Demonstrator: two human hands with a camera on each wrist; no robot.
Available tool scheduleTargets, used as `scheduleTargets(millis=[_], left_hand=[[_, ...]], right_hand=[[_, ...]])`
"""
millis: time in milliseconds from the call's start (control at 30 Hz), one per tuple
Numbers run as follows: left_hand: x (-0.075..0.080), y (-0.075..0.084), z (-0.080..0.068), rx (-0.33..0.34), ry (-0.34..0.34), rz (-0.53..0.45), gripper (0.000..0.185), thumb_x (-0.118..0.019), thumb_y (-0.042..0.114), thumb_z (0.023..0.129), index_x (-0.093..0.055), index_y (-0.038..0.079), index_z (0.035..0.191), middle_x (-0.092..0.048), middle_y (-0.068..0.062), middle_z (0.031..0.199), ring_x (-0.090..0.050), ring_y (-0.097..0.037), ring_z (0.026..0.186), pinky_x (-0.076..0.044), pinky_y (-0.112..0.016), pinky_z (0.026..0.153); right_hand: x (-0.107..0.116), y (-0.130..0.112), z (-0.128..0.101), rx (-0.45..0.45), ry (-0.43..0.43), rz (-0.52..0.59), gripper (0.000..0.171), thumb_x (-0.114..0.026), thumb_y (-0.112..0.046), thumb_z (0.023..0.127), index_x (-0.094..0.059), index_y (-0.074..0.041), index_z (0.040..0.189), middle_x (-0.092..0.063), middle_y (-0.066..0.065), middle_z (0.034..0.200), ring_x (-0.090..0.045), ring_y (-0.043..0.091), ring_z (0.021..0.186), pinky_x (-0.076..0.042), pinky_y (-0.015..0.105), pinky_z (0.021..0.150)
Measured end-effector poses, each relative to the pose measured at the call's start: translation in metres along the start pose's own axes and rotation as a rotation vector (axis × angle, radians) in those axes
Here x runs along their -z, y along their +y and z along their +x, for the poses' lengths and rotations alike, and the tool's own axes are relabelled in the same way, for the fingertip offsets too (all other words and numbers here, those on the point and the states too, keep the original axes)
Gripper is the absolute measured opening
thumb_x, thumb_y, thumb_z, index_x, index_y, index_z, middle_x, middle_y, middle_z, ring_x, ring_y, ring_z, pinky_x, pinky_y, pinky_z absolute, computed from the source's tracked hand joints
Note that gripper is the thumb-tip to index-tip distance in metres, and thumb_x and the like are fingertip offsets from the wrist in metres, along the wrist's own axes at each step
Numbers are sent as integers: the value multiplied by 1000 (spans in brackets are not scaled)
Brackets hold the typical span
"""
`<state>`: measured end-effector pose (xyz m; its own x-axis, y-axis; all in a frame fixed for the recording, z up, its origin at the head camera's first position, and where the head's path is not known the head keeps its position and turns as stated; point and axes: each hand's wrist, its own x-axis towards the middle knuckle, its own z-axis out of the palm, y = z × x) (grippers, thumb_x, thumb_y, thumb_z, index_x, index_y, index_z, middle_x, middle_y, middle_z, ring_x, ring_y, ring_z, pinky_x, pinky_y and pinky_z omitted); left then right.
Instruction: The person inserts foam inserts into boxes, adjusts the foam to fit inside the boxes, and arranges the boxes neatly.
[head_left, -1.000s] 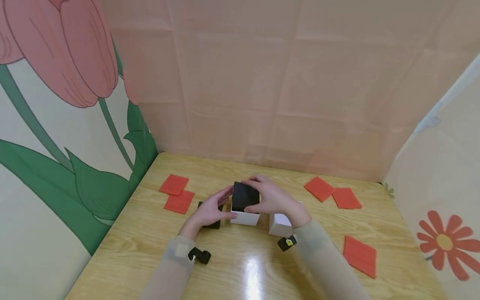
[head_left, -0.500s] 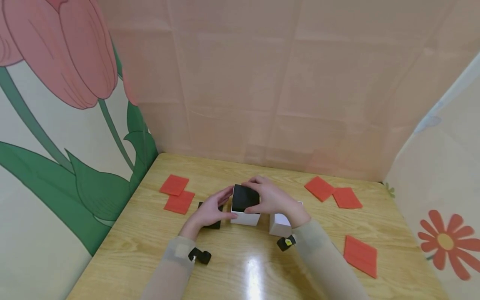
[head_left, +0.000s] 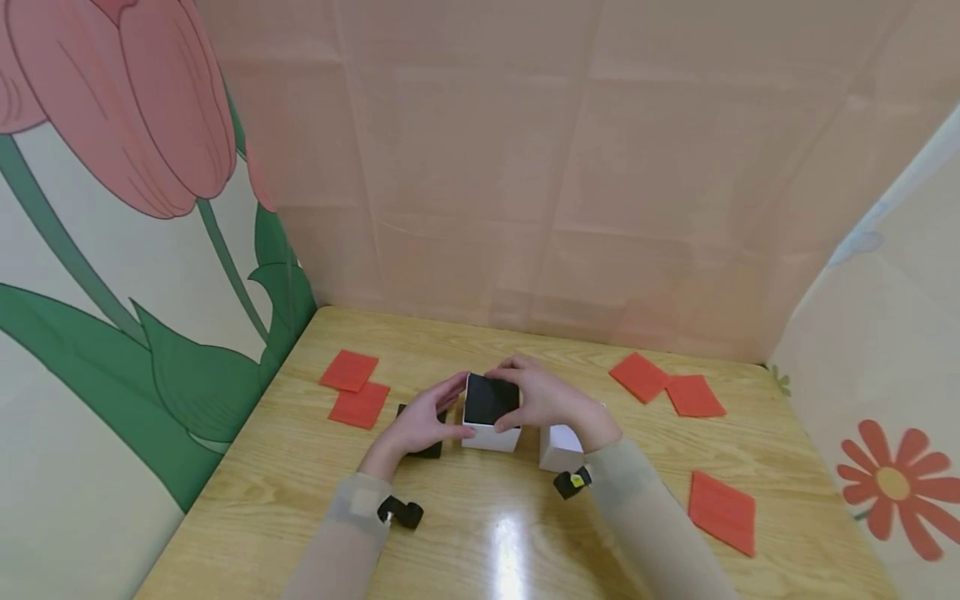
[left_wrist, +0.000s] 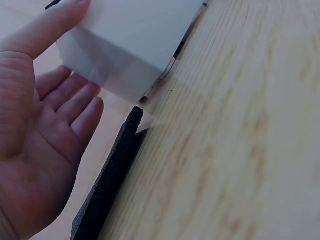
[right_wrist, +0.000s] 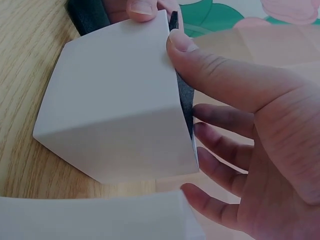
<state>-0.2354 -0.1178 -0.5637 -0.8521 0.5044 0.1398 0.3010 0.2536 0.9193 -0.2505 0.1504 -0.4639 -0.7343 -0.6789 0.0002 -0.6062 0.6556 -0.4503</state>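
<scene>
A white box (head_left: pixel 489 437) stands mid-table with a black insert (head_left: pixel 491 399) sitting in its open top. My right hand (head_left: pixel 551 400) curls over the insert's far and right edges. In the right wrist view its thumb (right_wrist: pixel 210 65) lies on the box (right_wrist: pixel 115 105) rim beside the insert's edge (right_wrist: pixel 186 100), with the fingers behind. My left hand (head_left: pixel 420 421) lies against the box's left side. Its thumb (left_wrist: pixel 45 25) touches the white wall (left_wrist: pixel 135 40) while the other fingers stay loose. Under this hand lies a flat black piece (left_wrist: pixel 110 185).
A second white box (head_left: pixel 558 450) stands just right of the first, below my right wrist. Red square sheets lie at the left (head_left: pixel 348 371), the back right (head_left: pixel 639 377) and the front right (head_left: pixel 722 512) of the wooden table (head_left: pixel 495 533). Painted screens wall in three sides.
The black insert has sunk lower and more level into the white box, and my right hand came down with it. The left hand stayed against the box.
</scene>
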Motion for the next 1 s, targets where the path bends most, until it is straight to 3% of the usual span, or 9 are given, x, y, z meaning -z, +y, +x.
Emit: scheduleTargets(millis=[267, 500, 700, 1000], left_hand=[[-1, 0, 0, 11, 3, -4, 102, -90, 37, 89, -32, 19, 170, -38, -3, 171, -39, -20, 155, -35, -38, 125], [-1, 0, 0, 1, 9, -9, 102, -91, 33, 89, -32, 14, 170, -38, -4, 171, -39, -22, 155, -36, -41, 125], [-1, 1, 1, 1, 4, -19, 99, -89, 21, 92, -30, 15, 170, -37, -1, 171, -37, -18, 156, -35, -39, 125], [-1, 1, 0, 12, 2, -24, 99, -89, 18, 92, -30, 17, 171, -36, 1, 171, -36, -17, 156, -34, -39, 126]], right_hand=[[2, -1, -2, -22, -9, -12, 82, -93, -43, 85, -60, -11, 153, -56, 11, 145, -55, 29, 129, -50, 50, 111], [2, -10, 1, -32, 48, -64, 72, -81, -52, 94, -62, -13, 152, -59, 8, 146, -57, 28, 130, -52, 49, 108], [-3, -22, 8, -5, 82, -183, 68, -79, -58, 94, -68, -15, 146, -63, 6, 139, -61, 25, 121, -56, 43, 98], [-11, -28, 13, -25, 101, -197, 72, -79, -60, 92, -68, -13, 145, -64, 9, 138, -62, 27, 118, -58, 42, 92]])
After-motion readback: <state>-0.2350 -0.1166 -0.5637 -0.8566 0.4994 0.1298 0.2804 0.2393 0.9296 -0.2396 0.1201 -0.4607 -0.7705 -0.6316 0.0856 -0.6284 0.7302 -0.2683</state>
